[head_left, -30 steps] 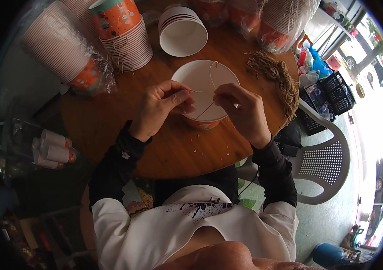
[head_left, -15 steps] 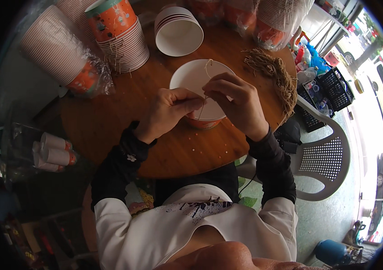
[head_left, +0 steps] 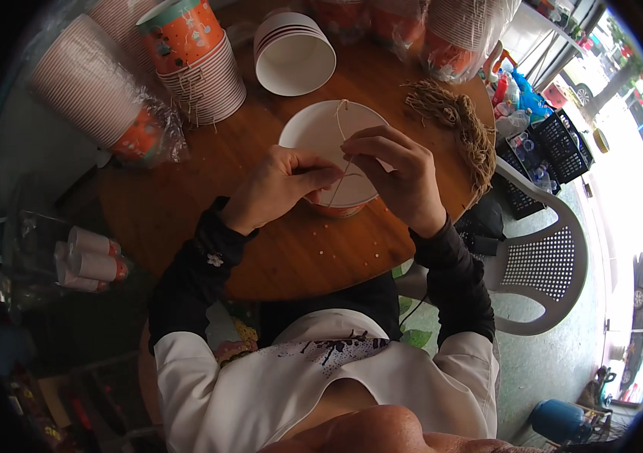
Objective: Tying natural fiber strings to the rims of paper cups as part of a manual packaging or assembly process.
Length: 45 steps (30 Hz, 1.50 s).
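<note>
A round white-lined paper tub (head_left: 308, 130) with an orange outside stands in front of me on the wooden table. A thin piece of twine (head_left: 340, 124) hangs from the far side of its rim, where it is fastened. My right hand (head_left: 406, 175) pinches this twine over the tub's mouth. My left hand (head_left: 275, 185) is closed at the left, thumb and forefinger pressed together at the twine; the exact grip is partly hidden. The twine's loose end runs down between the hands toward the near rim. A bundle of tan twine (head_left: 463, 132) lies at the table's right.
A tall stack of paper tubs (head_left: 200, 87) stands at the back left, beside bagged tubs (head_left: 80, 83). More nested tubs (head_left: 295, 64) lie on their side at the back, near other bagged stacks (head_left: 454, 45). A plastic chair (head_left: 540, 264) is at the right.
My fingers have shifted slightly on the twine, and its loose end now hangs more to the left. The whole view has moved a little; the tub stays in place.
</note>
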Each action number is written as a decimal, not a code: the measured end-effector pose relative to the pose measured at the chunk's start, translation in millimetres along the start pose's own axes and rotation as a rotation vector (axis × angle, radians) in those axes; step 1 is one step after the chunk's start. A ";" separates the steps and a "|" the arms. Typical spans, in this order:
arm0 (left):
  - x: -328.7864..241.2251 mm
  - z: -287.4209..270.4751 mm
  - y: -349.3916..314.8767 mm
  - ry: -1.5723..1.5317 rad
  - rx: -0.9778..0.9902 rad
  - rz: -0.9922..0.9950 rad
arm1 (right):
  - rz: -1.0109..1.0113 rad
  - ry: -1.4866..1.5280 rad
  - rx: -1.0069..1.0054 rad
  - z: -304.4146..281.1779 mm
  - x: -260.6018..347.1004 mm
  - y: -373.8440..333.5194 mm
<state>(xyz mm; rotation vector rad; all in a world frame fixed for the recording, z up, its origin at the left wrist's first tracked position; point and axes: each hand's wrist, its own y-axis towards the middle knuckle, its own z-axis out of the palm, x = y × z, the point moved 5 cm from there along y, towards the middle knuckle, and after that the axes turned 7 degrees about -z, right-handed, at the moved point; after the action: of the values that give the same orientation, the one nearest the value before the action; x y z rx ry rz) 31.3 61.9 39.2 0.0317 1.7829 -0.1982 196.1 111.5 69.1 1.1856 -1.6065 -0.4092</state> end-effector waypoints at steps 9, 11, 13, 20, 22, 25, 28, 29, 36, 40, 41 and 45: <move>-4.2 5.7 1.2 -0.079 0.073 0.006 | -0.143 -0.162 0.075 4.6 -8.6 7.7; -4.2 4.8 0.7 -0.100 0.056 0.000 | -0.072 -0.128 0.160 8.8 -14.8 6.4; -3.4 2.7 -0.3 -0.124 0.030 -0.005 | -0.063 -0.094 0.058 3.4 -8.2 3.7; -1.1 2.5 -1.5 -0.152 0.035 -0.038 | -0.078 -0.020 0.038 -0.7 10.9 -26.0; -2.8 2.7 -1.6 -0.140 0.031 -0.033 | -0.193 -0.105 0.087 2.7 15.9 -25.1; -1.7 3.6 -0.3 -0.117 0.042 -0.046 | -0.156 -0.145 0.016 1.8 14.1 -23.0; -0.7 4.2 -0.9 -0.001 -0.003 0.073 | -0.037 -0.134 -0.121 -4.5 4.4 -20.0; -2.0 2.2 -2.4 0.062 -0.035 0.122 | -0.047 -0.115 -0.155 -6.2 2.8 -17.4; -5.1 -6.1 -6.9 0.240 -0.144 0.137 | -0.045 -0.161 -0.170 -11.6 -3.6 -14.2; 3.7 -12.4 -2.7 -0.180 -0.084 0.140 | -0.032 -0.184 -0.117 -8.9 -1.9 -12.0; 1.0 -12.2 -1.7 -0.249 -0.048 0.125 | -0.058 -0.196 -0.081 -7.4 0.9 -11.9; 1.3 -8.8 2.1 -0.413 0.020 0.085 | -0.102 -0.160 -0.005 3.7 17.5 -7.3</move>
<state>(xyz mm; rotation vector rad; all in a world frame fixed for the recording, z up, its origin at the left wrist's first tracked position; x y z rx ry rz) 22.7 65.1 39.5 0.0753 1.3656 -0.1487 197.2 92.3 71.5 1.2606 -1.6837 -0.5860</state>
